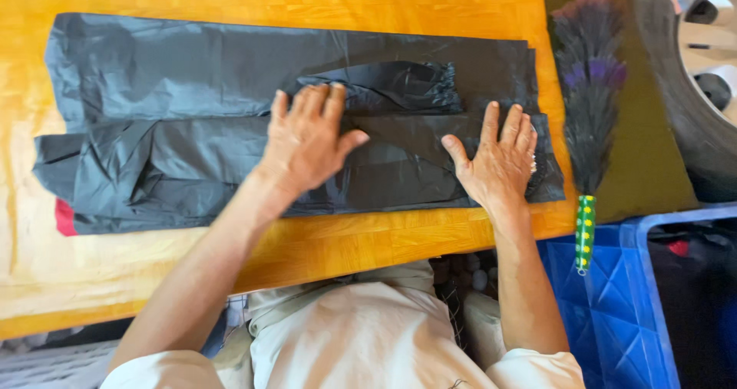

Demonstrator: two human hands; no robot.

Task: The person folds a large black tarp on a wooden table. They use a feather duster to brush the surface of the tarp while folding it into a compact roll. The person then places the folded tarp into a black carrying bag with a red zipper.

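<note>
Black plastic bag (192,128) lies flattened lengthwise across the orange wooden worktop (368,243), folded over on itself so that a narrower gathered strip sits on top near the middle. The person's left hand (307,140) presses palm down on the centre of the bag, its fingers (311,101) held close together and flat, the thumb out to the side, the tips touching the gathered strip. The right hand (499,159) lies flat on the bag's right end, fingers slightly spread, thumb apart; neither hand pinches anything. A small red edge (64,218) shows under the bag's lower left corner. Just beside the worktop's right edge lies a feather duster (589,90) with dark, purple-tinted feathers and a green spotted handle, which reaches over a blue plastic crate (606,312). A tyre (675,90) fills the upper right corner.
</note>
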